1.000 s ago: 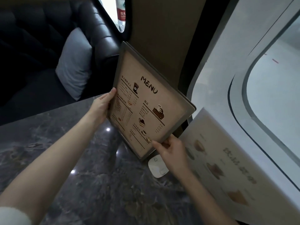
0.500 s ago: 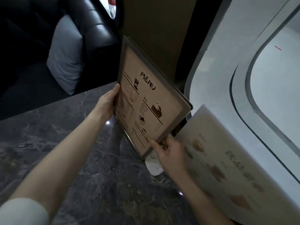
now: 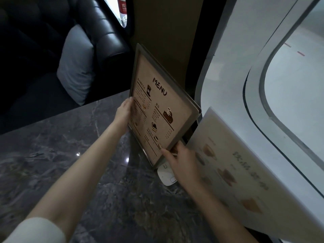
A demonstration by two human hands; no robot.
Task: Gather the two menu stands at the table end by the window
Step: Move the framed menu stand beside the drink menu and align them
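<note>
A framed menu stand (image 3: 163, 104) with a beige "MENU" sheet stands tilted at the far end of the dark marble table (image 3: 73, 155), by the window. My left hand (image 3: 124, 113) grips its left edge. My right hand (image 3: 180, 162) holds its lower right corner, thumb on the front. Its bottom edge touches or nearly touches the tabletop. A second, paler menu stand (image 3: 245, 165) with drink pictures leans to the right, against the white window wall, partly behind my right forearm.
A small white device (image 3: 165, 176) lies on the table under my right hand. A black leather sofa (image 3: 105, 37) with a grey cushion (image 3: 75, 65) sits beyond the table's far edge. The curved white window frame (image 3: 254, 81) runs along the right. A bottle (image 3: 122, 9) stands high up.
The framed menu has come down and stands more upright near the table's far end. Both hands keep their hold on it. The pale menu has not moved.
</note>
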